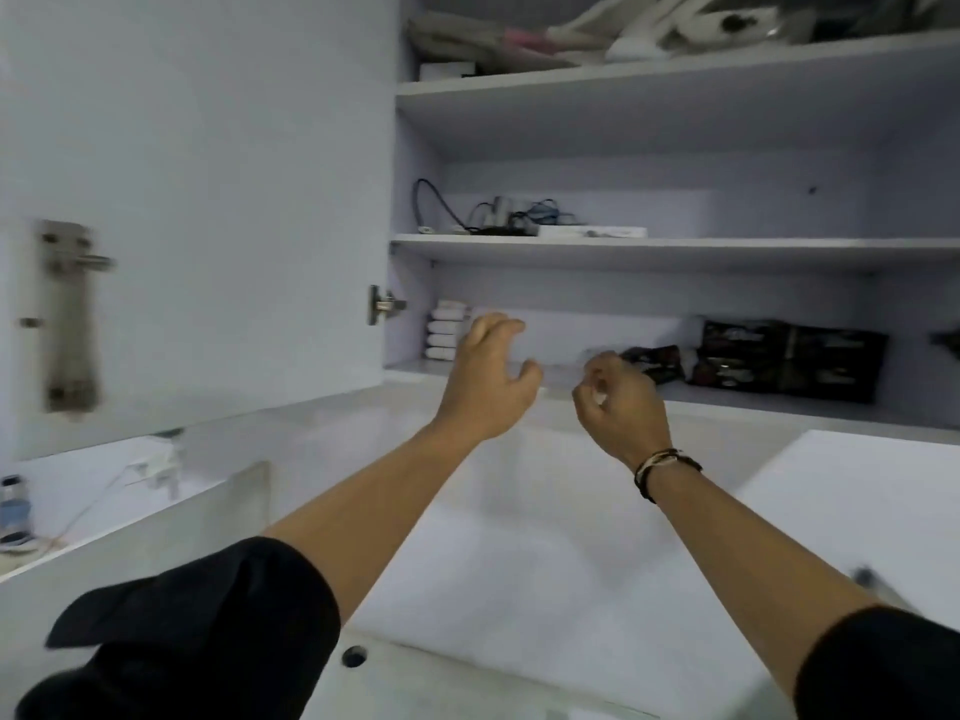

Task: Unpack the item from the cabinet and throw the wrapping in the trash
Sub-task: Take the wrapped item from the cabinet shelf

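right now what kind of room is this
Probably a bathroom: a white sink sits below an open wall cabinet, with stacked white bars, perhaps soap, on the lowest shelf.

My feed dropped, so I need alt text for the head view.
Two bare hands reach up toward the bottom shelf of an open cabinet: the left hand is spread open, the right hand is loosely curled. White packs sit at the shelf's left, black packets at its right.

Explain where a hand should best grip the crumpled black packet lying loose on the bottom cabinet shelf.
Probably its near, left end: the crumpled black packet lies flat, that end pointing toward the shelf's front edge just beyond the right hand. Come from the front; larger black packets crowd its right side.
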